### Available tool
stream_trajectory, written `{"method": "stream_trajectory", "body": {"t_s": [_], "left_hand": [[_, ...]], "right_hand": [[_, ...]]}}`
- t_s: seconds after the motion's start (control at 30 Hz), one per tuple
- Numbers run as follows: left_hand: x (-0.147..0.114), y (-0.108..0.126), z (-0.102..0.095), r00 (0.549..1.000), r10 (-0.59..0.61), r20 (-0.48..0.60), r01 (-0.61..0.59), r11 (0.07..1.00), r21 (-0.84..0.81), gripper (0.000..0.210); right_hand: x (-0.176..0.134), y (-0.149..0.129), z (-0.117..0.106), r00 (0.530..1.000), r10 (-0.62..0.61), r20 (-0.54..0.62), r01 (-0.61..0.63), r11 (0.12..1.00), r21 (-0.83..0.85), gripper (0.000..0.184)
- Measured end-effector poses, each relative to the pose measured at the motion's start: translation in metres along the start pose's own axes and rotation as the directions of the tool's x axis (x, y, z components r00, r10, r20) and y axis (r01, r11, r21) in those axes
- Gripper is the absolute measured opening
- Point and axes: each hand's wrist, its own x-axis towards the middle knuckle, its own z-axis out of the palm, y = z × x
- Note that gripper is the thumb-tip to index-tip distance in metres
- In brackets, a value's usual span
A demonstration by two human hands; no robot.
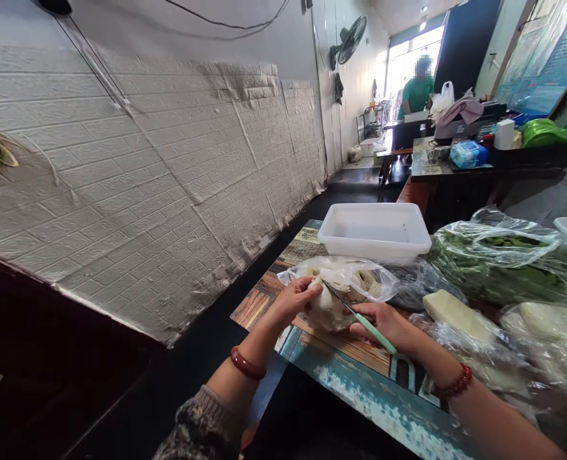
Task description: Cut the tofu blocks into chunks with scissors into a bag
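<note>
In my right hand point(383, 326) is a small knife point(372, 331) with a mint-green handle and a thin dark blade. Its blade points up and left, toward the fingers of my left hand point(300, 297). My left hand is closed on a pale, off-white piece of food point(319, 300), whose exact kind I cannot make out. Both hands are over an opened clear plastic bag point(383, 281) holding more pale pieces, on the table's near left part. Where the blade meets the piece is too small to see clearly.
Behind the bag stands a white plastic tub point(374, 246). To the right are a bag of green leaves point(498, 268) and plastic-wrapped pale blocks point(460, 314). The patterned tabletop point(345, 380) ends close to me. A person in green point(417, 92) is far back; a textured wall point(168, 160) runs along the left.
</note>
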Motion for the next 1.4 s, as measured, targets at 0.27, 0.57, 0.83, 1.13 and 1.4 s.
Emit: {"method": "stream_trajectory", "body": {"t_s": [0.27, 0.57, 0.83, 1.13, 1.4], "left_hand": [[0.000, -0.002, -0.001, 1.000, -0.003, 0.006, 0.003, 1.000, -0.022, 0.049], [0.002, -0.010, 0.000, 0.999, -0.032, 0.025, 0.036, 0.988, -0.152, 0.051], [0.003, -0.004, 0.007, 0.999, -0.006, 0.033, 0.007, 0.999, -0.035, 0.044], [-0.008, -0.012, 0.002, 0.997, 0.008, -0.071, -0.032, 0.939, -0.344, 0.048], [-0.012, -0.021, -0.001, 0.977, -0.019, -0.213, -0.105, 0.826, -0.554, 0.055]], "right_hand": [[-0.001, 0.006, -0.006, 0.996, -0.086, 0.001, 0.085, 0.980, -0.178, 0.045], [-0.004, 0.010, -0.008, 0.996, -0.072, 0.052, 0.079, 0.983, -0.165, 0.033], [0.005, 0.002, -0.001, 0.989, -0.097, -0.110, 0.069, 0.969, -0.237, 0.035], [0.007, 0.002, 0.007, 0.988, 0.139, -0.061, -0.126, 0.975, 0.183, 0.052], [0.004, 0.000, 0.004, 0.998, -0.025, -0.060, 0.026, 1.000, 0.013, 0.053]]}}
